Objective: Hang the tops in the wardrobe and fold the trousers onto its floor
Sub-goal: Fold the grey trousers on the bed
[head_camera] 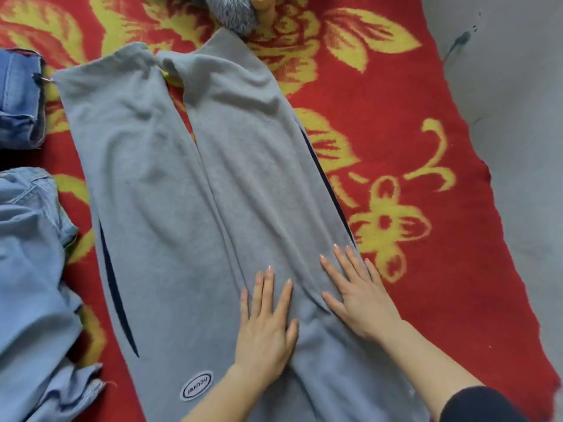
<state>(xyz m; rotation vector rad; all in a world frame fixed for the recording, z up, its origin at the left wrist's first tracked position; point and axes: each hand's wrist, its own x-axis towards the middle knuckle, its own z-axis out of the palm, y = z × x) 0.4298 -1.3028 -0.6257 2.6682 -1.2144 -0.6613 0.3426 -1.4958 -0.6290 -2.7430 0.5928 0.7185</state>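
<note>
Grey trousers [170, 190] lie spread flat on a red rug [411, 147] with a yellow flower pattern. The waist end is nearest the camera and the 2 legs run away from it. The legs lie side by side, touching along most of their length and parting slightly near the cuffs, where a strip of rug shows between them. A dark stripe [117, 290] runs down the outer seam on the picture's left, and another shows along the outer edge on the right. An oval white patch [196, 385] with dark lettering sits near the waist, just beside the left forearm.

Both hands rest palm down on the fabric, near where the legs meet. The left hand [265, 327] lies flat with straight fingers, slightly spread, pointing up the legs; it grips nothing. The right hand [359, 296] is also flat and open, its fingers fanned across the right-side leg, its fingertips close to that leg's outer edge. The 2 hands are near each other but apart, with a fold of cloth between them. A dark sleeve [484, 405] shows at the right arm.

At the picture's left edge lies a folded pair of darker jeans [18, 99], and below it a rumpled pale denim garment [30, 269], just beside the trousers. A grey fuzzy thing [234, 12] sits at the top, touching a cuff. Bare grey floor [518, 86] borders the rug on the right.
</note>
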